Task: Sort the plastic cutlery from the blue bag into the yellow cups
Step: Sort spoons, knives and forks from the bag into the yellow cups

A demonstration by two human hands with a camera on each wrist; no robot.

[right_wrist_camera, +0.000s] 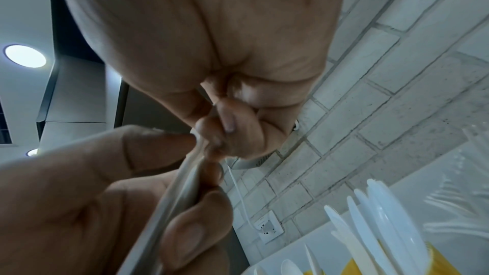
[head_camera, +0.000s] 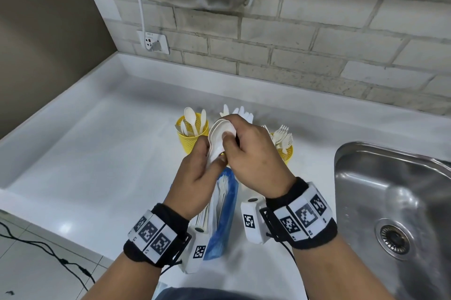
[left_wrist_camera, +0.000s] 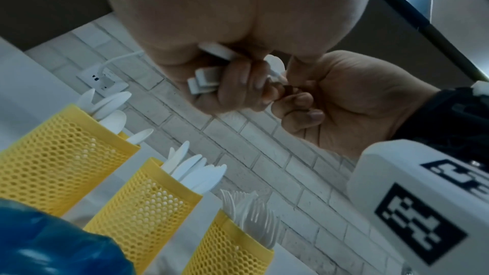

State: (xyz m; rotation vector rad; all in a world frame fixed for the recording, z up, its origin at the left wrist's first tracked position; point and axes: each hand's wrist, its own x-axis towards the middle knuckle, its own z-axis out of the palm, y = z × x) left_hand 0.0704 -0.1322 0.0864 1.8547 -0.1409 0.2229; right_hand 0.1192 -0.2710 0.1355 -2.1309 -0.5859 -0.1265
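White spoons [head_camera: 220,137] in both hands' fingers [head_camera: 228,135]

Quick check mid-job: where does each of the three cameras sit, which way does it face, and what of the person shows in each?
Head: looks forward and down at the white counter; both forearms, left hand and right hand hold a stack of white plastic spoons.
Left wrist: looks along the palm at three yellow mesh cups; both hands show.
Right wrist: looks up along the palm toward the brick-tile wall; both hands show.
Shared: all three views show the spoons.
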